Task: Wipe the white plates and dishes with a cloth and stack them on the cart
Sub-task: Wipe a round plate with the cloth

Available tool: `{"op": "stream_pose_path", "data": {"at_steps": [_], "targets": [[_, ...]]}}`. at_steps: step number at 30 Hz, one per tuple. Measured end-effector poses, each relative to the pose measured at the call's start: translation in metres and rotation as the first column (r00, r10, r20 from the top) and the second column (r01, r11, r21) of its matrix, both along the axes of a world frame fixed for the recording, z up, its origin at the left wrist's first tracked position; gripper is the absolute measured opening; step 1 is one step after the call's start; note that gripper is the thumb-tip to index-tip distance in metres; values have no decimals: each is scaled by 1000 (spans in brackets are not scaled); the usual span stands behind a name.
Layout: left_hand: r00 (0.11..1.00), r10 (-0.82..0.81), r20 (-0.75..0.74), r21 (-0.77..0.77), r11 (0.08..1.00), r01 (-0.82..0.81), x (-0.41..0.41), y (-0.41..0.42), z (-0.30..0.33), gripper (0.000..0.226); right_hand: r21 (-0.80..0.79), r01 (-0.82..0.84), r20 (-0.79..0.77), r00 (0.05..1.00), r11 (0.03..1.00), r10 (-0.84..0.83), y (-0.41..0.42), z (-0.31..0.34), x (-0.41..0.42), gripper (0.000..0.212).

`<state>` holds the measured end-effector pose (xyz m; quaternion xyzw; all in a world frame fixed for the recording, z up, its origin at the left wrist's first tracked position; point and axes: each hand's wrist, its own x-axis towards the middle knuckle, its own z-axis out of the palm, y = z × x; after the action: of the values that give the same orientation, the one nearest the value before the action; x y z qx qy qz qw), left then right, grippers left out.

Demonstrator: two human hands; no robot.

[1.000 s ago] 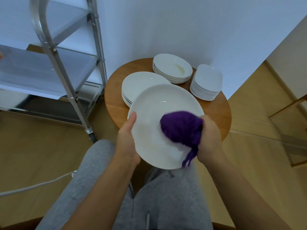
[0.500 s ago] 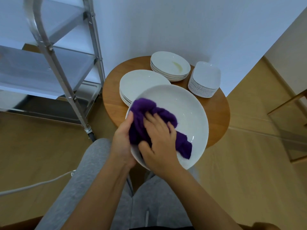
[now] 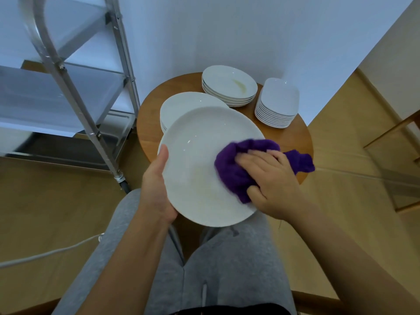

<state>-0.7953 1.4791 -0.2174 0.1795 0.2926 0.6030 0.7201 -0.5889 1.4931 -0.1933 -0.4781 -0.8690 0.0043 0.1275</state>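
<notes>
Round wooden worktop [image 3: 293, 137] standing against a pale wall, wood floor around it. Metal cart [image 3: 91, 123] sitting just left of the worktop, shelves bare where visible. Person in grey trousers sitting facing it. Left hand [image 3: 156, 185] gripping the left rim of a large white plate [image 3: 200, 169], thumb lying over the edge, plate tilting above the lap and the worktop's near edge. Right hand [image 3: 272, 187] pressing a bunched purple cloth [image 3: 241, 173] against the plate's right side, fingers curling into the fabric, a loose end trailing past the rim. Behind, three stacks resting on the worktop: flat round plates [image 3: 181, 105] partly hidden by the held plate, shallow bowls [image 3: 229, 85] with a yellowish smear on top, small square dishes [image 3: 278, 103] at right. White cable [image 3: 45, 254] lying on the floor at left.
</notes>
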Motion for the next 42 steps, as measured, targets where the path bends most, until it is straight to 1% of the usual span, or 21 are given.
{"op": "stream_pose_path", "data": {"at_steps": [3, 7, 10, 12, 14, 17, 19, 20, 21, 23, 25, 26, 28, 30, 33, 35, 37, 39, 40, 41, 42], "targets": [[997, -62, -41, -32, 998, 61, 4, -4, 0, 38, -105, 120, 124, 987, 987, -106, 7, -12, -7, 67], [993, -105, 54, -91, 990, 110, 10, -5, -1, 45, -331, 11, -86, 995, 943, -42, -12, -26, -33, 74], [996, -67, 60, -211, 974, 78, 10, -6, -1, 53, -364, -140, -150, 985, 921, 90, -37, -36, -51, 96], [999, -34, 18, -265, 963, 37, 10, -6, -2, 52, -283, -97, -87, 993, 954, 75, -45, -42, -58, 101], [999, -2, -37, -268, 963, -8, 13, -5, -1, 41, -82, -25, -75, 997, 996, 19, -48, -42, -64, 84], [991, 46, -125, -207, 976, -72, 13, -1, 9, 32, 159, -34, -192, 979, 987, 65, -45, -38, -67, 44], [986, 34, -164, -80, 996, -47, 8, 2, 17, 50, 191, -31, -340, 936, 981, 96, -41, -25, -64, 32], [982, 7, -187, -22, 1000, -11, 5, 4, 21, 63, 127, 18, -476, 878, 992, 45, -40, -14, -63, 29], [976, -18, -215, 3, 1000, 19, 2, 6, 24, 76, -21, 79, -627, 776, 997, -75, -38, -2, -61, 32], [955, -5, -298, -49, 999, -10, -1, 14, 18, 93, -389, 77, -815, 436, 918, -382, -35, 16, -55, 45], [918, -9, -397, -176, 982, -66, -1, 16, 6, 99, -486, -45, -864, 173, 873, -472, -30, 19, -43, 54], [937, -68, -344, -225, 974, -12, 1, 13, 0, 101, -474, -130, -881, 76, 871, -468, -28, 21, -41, 56], [986, -156, -57, -263, 955, 136, 8, 6, -13, 104, -475, -269, -852, -95, 838, -514, -24, 19, -40, 52], [988, -99, 118, -273, 954, 128, 7, 6, -20, 100, -483, -337, -810, -179, 808, -559, -21, 10, -39, 55], [998, 28, 62, -292, 957, -9, -1, 11, -20, 75, -559, -326, -778, -113, 763, -618, -15, -1, -30, 55], [994, 104, -31, -247, 963, -108, -9, 14, -15, 68, -699, -198, -691, -62, 688, -720, -14, -2, -25, 67], [966, 185, -179, -148, 966, -212, -20, 13, -7, 66, -811, 29, -582, -140, 584, -801, -9, -6, -14, 73], [899, 214, -383, -58, 965, -255, -27, 11, 1, 66, -809, 140, -585, -287, 571, -758, -1, -2, -4, 77], [853, 208, -478, -29, 967, -252, -27, 10, 5, 64, -772, 179, -635, -266, 610, -725, 3, 4, -4, 72], [804, 194, -563, -2, 972, -237, -25, 9, 8, 60, -705, 199, -709, -168, 681, -685, 7, 11, -8, 60], [755, 177, -631, 25, 978, -208, -21, 8, 12, 57, -611, 184, -785, -19, 770, -619, 8, 20, -18, 46]]}}
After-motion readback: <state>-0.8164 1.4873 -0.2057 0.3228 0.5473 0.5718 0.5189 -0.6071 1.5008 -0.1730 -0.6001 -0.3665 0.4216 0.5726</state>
